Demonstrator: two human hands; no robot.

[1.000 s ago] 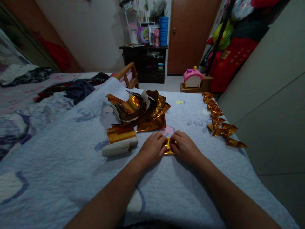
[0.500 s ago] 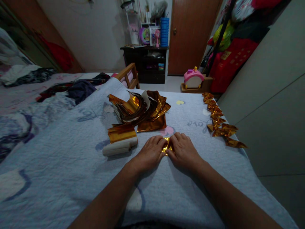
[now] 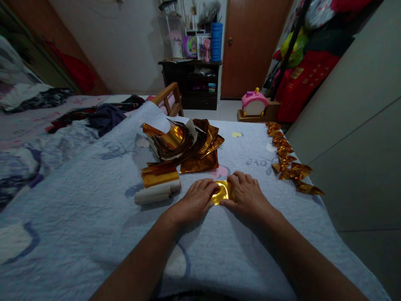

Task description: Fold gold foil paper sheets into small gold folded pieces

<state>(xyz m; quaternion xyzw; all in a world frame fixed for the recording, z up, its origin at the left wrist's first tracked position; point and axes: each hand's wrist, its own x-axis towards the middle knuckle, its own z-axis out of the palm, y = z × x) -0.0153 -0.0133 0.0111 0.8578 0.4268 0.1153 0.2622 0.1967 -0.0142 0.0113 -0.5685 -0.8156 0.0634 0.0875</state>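
Observation:
A small piece of gold foil paper (image 3: 223, 191) lies on the bed cover between my hands. My left hand (image 3: 198, 197) is closed on its left end, with thumb and fingers curled around the edge. On the right end, my right hand (image 3: 246, 192) grips the same piece, its thumb along the near edge. The middle of the foil shows shiny and fairly flat; its ends are hidden under my fingers. Beyond my hands sits a fanned pile of gold foil sheets (image 3: 175, 140). Left of my left hand are a gold sheet (image 3: 160, 174) and rolled pale paper (image 3: 153, 194).
Several folded gold foil pieces (image 3: 283, 146) form a row along the right edge of the blue bed cover (image 3: 103, 217). Dark clothes (image 3: 106, 119) lie at the far left. Past the bed stand a wooden chair (image 3: 169, 100), a pink toy (image 3: 254, 102) and a dark cabinet (image 3: 191, 83).
My right hand has shifted slightly right, away from my left hand. More of the gold foil paper now shows between them. The pile and the row have not moved.

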